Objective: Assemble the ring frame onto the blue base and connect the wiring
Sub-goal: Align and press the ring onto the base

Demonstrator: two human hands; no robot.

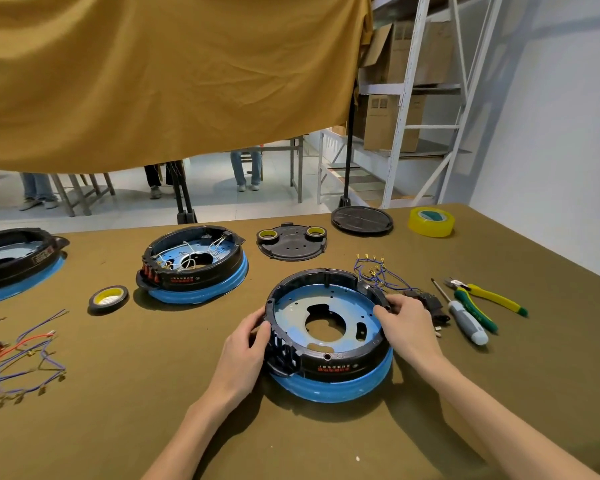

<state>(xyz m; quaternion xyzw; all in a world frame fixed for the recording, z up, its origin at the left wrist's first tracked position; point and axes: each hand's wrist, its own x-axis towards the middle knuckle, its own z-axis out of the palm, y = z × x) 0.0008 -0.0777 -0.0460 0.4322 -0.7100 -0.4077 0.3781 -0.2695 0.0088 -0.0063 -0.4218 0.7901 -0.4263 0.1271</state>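
A black ring frame [333, 360] sits on the blue base [340, 388] in the middle of the table, its blue inner plate showing through the ring. My left hand [246, 337] grips the ring's left side, fingers curled over the rim. My right hand [404, 322] grips the ring's right side, thumb inside the rim. A bundle of blue wires [374, 271] with brass terminals lies just behind the ring on the right, joined to a black connector block [435, 306].
A wired-up ring on a blue base [194, 265] stands at back left, another unit [14, 261] at far left. Black tape roll [108, 298], loose wires [21, 358], a black plate [291, 242] with two tape rolls, a round cover [362, 220], yellow tape [431, 221], a screwdriver [465, 317] and pliers [489, 297] lie around.
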